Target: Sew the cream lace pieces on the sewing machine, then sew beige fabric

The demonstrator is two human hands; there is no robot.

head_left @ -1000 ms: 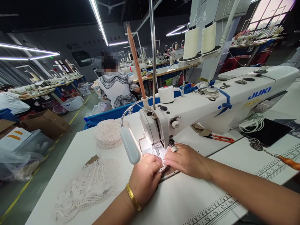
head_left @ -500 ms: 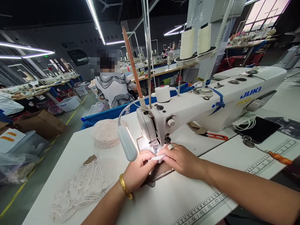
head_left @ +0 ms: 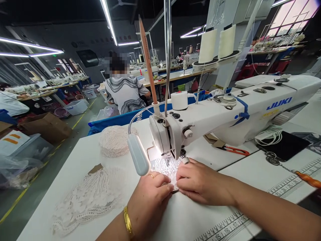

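A piece of white lace (head_left: pixel 167 170) lies under the needle and presser foot of a white JUKI sewing machine (head_left: pixel 200 118), lit brightly by its lamp (head_left: pixel 138 154). My left hand (head_left: pixel 152 189), with a gold bangle at the wrist, pinches the near left edge of the lace. Close beside it, my right hand (head_left: pixel 195 180) has its fingers closed on the right side of the same lace. Both hands rest low at the front of the machine bed, their fingertips almost touching. The lace between the fingers is partly hidden.
More lace (head_left: pixel 90 197) is spread on the table at left, with a lace pile (head_left: pixel 116 140) behind it. Orange-handled snips (head_left: pixel 235 150), a black tablet (head_left: pixel 284 145) and a keyring (head_left: pixel 273 158) lie right. A printed ruler (head_left: pixel 225 231) runs along the front edge. A person (head_left: pixel 125 90) sits beyond.
Both hands have moved toward me, away from the needle, and more lace now shows spread beneath the presser foot. The view has shifted slightly, so the machine appears farther right.
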